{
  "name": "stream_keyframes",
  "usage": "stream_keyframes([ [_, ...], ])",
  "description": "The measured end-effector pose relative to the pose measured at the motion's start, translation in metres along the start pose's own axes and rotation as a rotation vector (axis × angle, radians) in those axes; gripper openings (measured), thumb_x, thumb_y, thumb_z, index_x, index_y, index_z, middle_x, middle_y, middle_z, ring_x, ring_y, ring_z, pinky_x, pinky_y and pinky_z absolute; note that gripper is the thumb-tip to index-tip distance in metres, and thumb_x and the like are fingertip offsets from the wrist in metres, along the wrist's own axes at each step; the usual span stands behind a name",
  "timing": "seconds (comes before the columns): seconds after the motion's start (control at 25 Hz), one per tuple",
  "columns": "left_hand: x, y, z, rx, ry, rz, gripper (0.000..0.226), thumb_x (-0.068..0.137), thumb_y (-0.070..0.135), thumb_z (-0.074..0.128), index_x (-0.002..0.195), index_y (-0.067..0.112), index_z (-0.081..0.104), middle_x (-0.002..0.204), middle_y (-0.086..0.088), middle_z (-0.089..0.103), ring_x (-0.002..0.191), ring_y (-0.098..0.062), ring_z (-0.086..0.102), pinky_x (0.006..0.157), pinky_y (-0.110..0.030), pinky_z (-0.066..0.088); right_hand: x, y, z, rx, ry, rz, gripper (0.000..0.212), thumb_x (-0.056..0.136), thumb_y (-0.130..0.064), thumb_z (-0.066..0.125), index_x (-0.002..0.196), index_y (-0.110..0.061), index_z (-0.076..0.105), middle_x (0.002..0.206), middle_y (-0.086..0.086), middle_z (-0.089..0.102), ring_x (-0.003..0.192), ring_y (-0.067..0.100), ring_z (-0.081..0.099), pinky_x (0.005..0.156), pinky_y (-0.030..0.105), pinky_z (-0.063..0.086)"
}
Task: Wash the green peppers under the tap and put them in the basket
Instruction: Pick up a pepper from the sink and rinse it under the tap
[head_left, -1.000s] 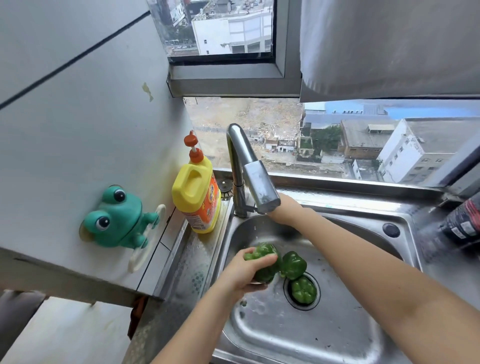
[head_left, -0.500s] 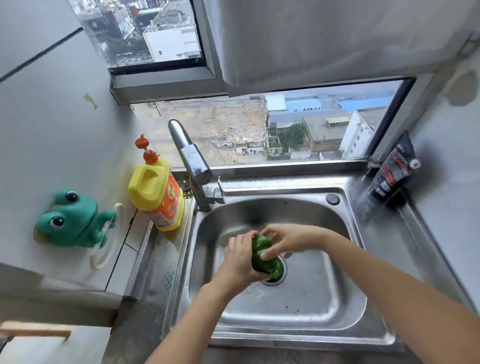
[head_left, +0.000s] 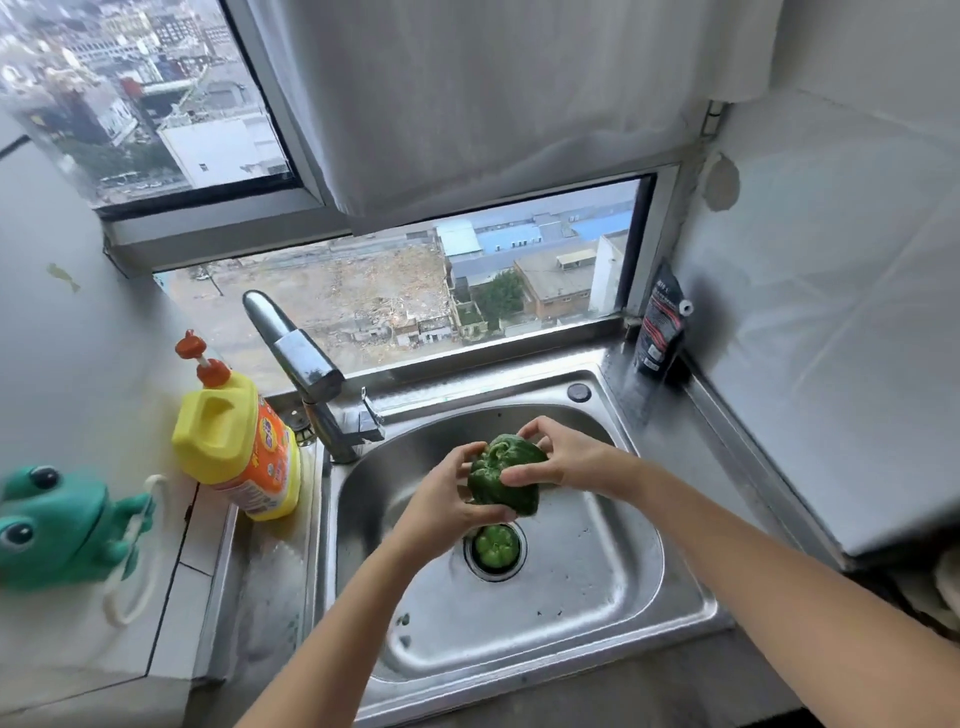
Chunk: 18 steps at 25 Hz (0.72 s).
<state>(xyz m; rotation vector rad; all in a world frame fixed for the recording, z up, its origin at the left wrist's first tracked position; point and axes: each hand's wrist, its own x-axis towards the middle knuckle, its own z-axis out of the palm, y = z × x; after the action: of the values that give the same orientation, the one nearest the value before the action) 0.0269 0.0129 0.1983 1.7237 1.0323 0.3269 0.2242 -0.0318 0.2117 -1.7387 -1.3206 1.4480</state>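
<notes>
A dark green pepper (head_left: 501, 475) is held above the middle of the steel sink (head_left: 613, 587). My left hand (head_left: 441, 506) grips it from the left and underneath. My right hand (head_left: 563, 457) holds it from the right, thumb on its front and fingers curled over the top. A second, lighter green pepper (head_left: 496, 545) sits in the drain opening right below. The tap (head_left: 298, 353) stands at the sink's back left, its spout pointing away to the upper left; I see no water running. No basket is in view.
A yellow detergent bottle (head_left: 236, 441) with an orange pump stands left of the tap. A green frog holder (head_left: 62, 525) hangs on the left wall. A black pouch (head_left: 660, 327) leans in the back right corner by the window.
My right hand left the tap and joined the left on the pepper. Both hands raised the pepper off the drain, uncovering the second pepper. The view pulled back and swung right.
</notes>
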Motion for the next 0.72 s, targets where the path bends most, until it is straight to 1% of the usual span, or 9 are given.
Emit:
stream_keyframes([
  [0.08,-0.005,0.005,-0.003,0.071,-0.029,0.071,0.083,0.055,0.019,0.090,0.125,0.034,0.048,0.115,0.004,0.060,0.101,-0.013,0.064,0.087,-0.036,0.056,-0.016,-0.004,0.004,-0.100,0.013,-0.018,0.072,0.066,-0.041,0.083,0.124,-0.026,0.044,0.109,0.001,0.060,0.100,0.015,0.063,0.088,0.029,0.055],
  [0.16,-0.010,0.010,-0.007,0.238,-0.043,0.169,0.086,0.054,0.026,0.090,0.127,0.035,0.045,0.118,0.006,0.056,0.104,-0.011,0.060,0.090,-0.034,0.054,-0.030,-0.008,0.013,-0.204,0.065,-0.055,0.078,0.060,-0.040,0.087,0.125,-0.030,0.045,0.111,-0.006,0.060,0.102,0.009,0.060,0.089,0.023,0.052],
  [0.28,-0.018,0.020,-0.010,0.538,-0.100,0.338,0.089,0.061,0.032,0.086,0.137,0.030,0.038,0.129,0.004,0.046,0.115,-0.013,0.050,0.099,-0.026,0.045,-0.053,-0.010,0.033,-0.297,0.185,-0.062,0.081,0.055,-0.040,0.089,0.121,-0.032,0.043,0.112,-0.009,0.059,0.103,0.008,0.057,0.087,0.021,0.049],
  [0.36,-0.027,0.023,-0.008,0.643,-0.161,0.427,0.088,0.066,0.031,0.084,0.139,0.028,0.036,0.131,0.002,0.044,0.118,-0.014,0.048,0.097,-0.020,0.040,-0.068,-0.005,0.047,-0.339,0.256,-0.040,0.080,0.056,-0.040,0.089,0.120,-0.032,0.043,0.114,-0.009,0.053,0.103,0.010,0.055,0.085,0.020,0.046],
  [0.4,-0.032,0.024,-0.006,0.663,-0.195,0.465,0.087,0.066,0.030,0.084,0.140,0.028,0.037,0.131,0.001,0.044,0.118,-0.015,0.048,0.096,-0.019,0.039,-0.077,-0.002,0.055,-0.355,0.309,-0.029,0.079,0.056,-0.040,0.088,0.121,-0.032,0.043,0.116,-0.008,0.048,0.104,0.010,0.054,0.086,0.021,0.046],
  [0.48,-0.037,0.023,-0.003,0.653,-0.233,0.490,0.087,0.067,0.028,0.084,0.140,0.028,0.037,0.131,0.000,0.042,0.118,-0.016,0.048,0.097,-0.017,0.037,-0.090,0.004,0.067,-0.398,0.419,-0.021,0.080,0.056,-0.042,0.087,0.121,-0.030,0.042,0.119,-0.006,0.043,0.107,0.013,0.050,0.092,0.028,0.047],
  [0.56,-0.039,0.027,0.001,0.702,-0.203,0.485,0.086,0.068,0.026,0.083,0.140,0.026,0.037,0.129,-0.003,0.041,0.115,-0.018,0.047,0.098,-0.022,0.037,-0.106,0.014,0.078,-0.534,0.550,0.004,0.084,0.058,-0.043,0.085,0.127,-0.026,0.040,0.124,-0.002,0.042,0.114,0.016,0.044,0.098,0.033,0.044],
  [0.64,-0.039,0.034,0.009,0.738,-0.106,0.453,0.079,0.072,0.023,0.080,0.138,0.021,0.037,0.122,-0.006,0.049,0.109,-0.021,0.053,0.094,-0.029,0.043,-0.124,0.030,0.083,-0.667,0.660,0.056,0.088,0.064,-0.040,0.082,0.136,-0.019,0.034,0.134,0.001,0.038,0.123,0.021,0.035,0.102,0.033,0.038],
  [0.72,-0.042,0.042,0.022,0.706,-0.107,0.457,0.072,0.077,0.017,0.076,0.136,0.018,0.035,0.110,-0.006,0.061,0.101,-0.022,0.058,0.087,-0.032,0.046,-0.147,0.045,0.084,-0.679,0.769,0.096,0.089,0.067,-0.038,0.079,0.139,-0.017,0.032,0.137,0.003,0.036,0.125,0.024,0.033,0.105,0.036,0.037],
])
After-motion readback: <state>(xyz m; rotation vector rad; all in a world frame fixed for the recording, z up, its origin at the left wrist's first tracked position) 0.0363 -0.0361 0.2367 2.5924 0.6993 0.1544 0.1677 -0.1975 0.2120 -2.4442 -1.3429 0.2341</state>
